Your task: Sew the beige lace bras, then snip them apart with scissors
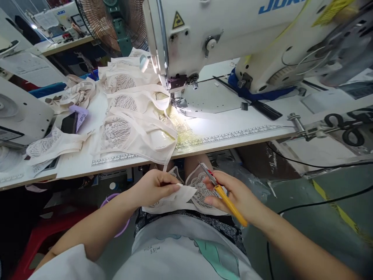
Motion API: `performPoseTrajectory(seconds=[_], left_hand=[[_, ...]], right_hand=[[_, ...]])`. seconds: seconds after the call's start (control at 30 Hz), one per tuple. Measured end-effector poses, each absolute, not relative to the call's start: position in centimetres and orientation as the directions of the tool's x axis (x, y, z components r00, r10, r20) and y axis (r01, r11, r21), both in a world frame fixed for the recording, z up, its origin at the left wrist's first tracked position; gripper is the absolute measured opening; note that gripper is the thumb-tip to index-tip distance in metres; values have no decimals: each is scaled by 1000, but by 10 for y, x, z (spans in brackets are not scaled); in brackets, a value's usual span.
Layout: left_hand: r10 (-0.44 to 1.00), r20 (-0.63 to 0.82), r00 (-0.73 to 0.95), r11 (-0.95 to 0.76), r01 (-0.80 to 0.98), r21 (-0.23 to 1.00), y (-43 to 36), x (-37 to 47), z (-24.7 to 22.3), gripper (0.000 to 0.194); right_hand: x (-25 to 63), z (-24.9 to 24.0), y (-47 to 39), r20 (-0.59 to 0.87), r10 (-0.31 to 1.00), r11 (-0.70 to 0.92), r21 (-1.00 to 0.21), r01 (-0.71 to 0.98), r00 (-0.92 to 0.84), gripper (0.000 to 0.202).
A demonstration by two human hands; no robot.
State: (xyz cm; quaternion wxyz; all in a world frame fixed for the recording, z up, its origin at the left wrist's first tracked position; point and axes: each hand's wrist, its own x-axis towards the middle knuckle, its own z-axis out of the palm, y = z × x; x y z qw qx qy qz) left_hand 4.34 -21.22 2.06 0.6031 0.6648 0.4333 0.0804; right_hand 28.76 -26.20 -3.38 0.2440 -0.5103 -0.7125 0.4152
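Observation:
My left hand (159, 186) is closed in a pinch on the edge of a white lace bra (201, 186) that lies across my lap. A folded white end of the bra sticks out past the fingertips. To the right, my right hand (233, 192) holds a tool with a yellow handle (230, 206) and a slim pointed metal end; its exact kind is hard to make out. The metal end points up and away, above the right lace cup and apart from my left fingers. Part of the bra is hidden beneath my hands.
Several more lace bras (116, 132) are piled on the sewing table, one strap hanging over its front edge. A sewing machine (198, 46) stands above, its needle area lit. A printed ruler (233, 135) runs along the edge. A fan (118, 27) is behind; black cables (320, 203) cross at right.

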Motion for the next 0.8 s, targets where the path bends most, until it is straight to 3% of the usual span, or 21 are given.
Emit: performPoseTrajectory(seconds=[0.2,0.33,0.43,0.5,0.53,0.6,0.67,0.8], left_hand=[[730,-374,573,90,462,882,-218,40,18,27],[778,-303,551,-30,514,857,-222,38,14,30],[898,50,436,-332,601,727,-240,43,5,37],[854,317,413,-518,616,594,-256,48,-11,60],[821,382,424,-571,625,532,-263,50,-21,70],[825,363,433,-562,696,448,-270,45,-47,79],[918,212,334,-393,830,396,-268,28,-71,72],[997,-13,81,-73,946,316,-254,-41,-84,46]], right_hand=[[247,-30,-270,143,955,215,-937,275,-258,22],[236,-26,-269,104,969,183,-912,368,-225,23],[236,-22,-264,20,996,50,-940,338,-89,26],[238,-17,-260,-11,1000,-12,-979,202,10,26],[238,-14,-258,-12,999,-17,-993,121,42,27],[240,-5,-256,8,999,9,-1000,-24,41,26],[243,7,-255,50,998,52,-993,-105,24,24],[249,31,-257,176,982,177,-984,-16,72,17]])
